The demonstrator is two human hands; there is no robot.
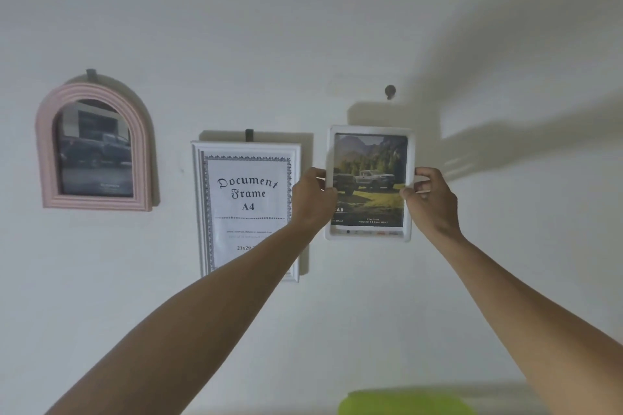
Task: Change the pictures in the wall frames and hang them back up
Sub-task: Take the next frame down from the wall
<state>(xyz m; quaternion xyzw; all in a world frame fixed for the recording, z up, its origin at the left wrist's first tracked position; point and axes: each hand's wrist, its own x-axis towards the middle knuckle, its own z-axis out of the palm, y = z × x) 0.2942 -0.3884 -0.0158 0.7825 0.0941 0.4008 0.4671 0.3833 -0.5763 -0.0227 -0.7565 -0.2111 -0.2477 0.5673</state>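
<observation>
White-framed truck picture [369, 184] was gripped at its side edges by my left hand [312, 197] and right hand [429, 197], held against the wall [337, 27] just below the hook [390, 91].

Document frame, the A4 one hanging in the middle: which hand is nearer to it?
Left. The left hand grips the small white frame right beside the document frame, overlapping its right edge; the right hand holds the far side.

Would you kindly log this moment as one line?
left hand: grips white frame | right hand: grips it | wall hook: bare, above | step: rehanging
</observation>
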